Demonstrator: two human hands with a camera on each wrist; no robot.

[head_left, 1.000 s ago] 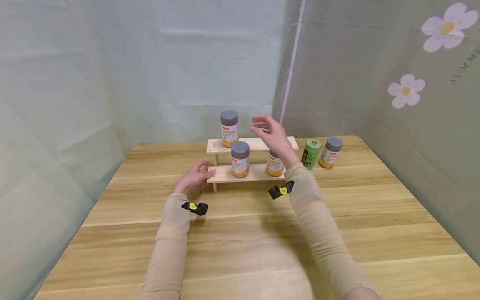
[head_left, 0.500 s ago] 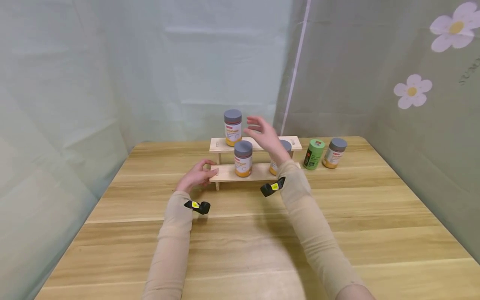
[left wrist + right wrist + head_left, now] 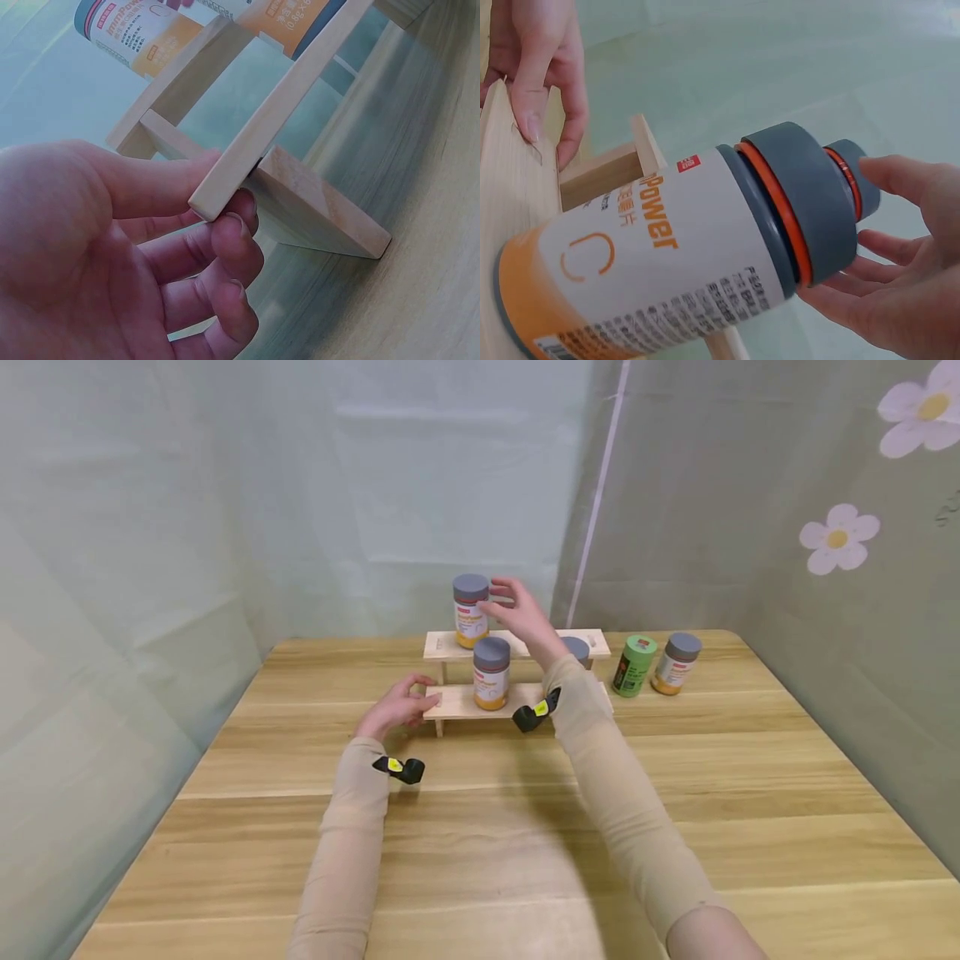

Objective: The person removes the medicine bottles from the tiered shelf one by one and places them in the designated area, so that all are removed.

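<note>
A two-tier wooden shelf [image 3: 454, 702] stands on the table. My left hand [image 3: 395, 705] pinches the left end of its lower board, thumb on top and fingers below, as the left wrist view shows closely. On the upper board's left part stands a supplement bottle [image 3: 470, 620] with a grey cap. My right hand [image 3: 527, 617] is at this bottle's right side, thumb in front near the cap, fingers spread and loosely bent. A matching bottle [image 3: 491, 679] stands on the lower board; it fills much of the right wrist view. My right forearm mostly hides another bottle [image 3: 576, 648].
Right of the shelf stand a green canister [image 3: 634, 666] and another grey-capped bottle [image 3: 677, 664] on the wooden table [image 3: 480, 860]. A pale curtain [image 3: 450, 468] hangs behind the table and along its sides.
My right hand has moved left along the upper board to the upper bottle. My left hand keeps its hold on the shelf. The head view has shifted slightly.
</note>
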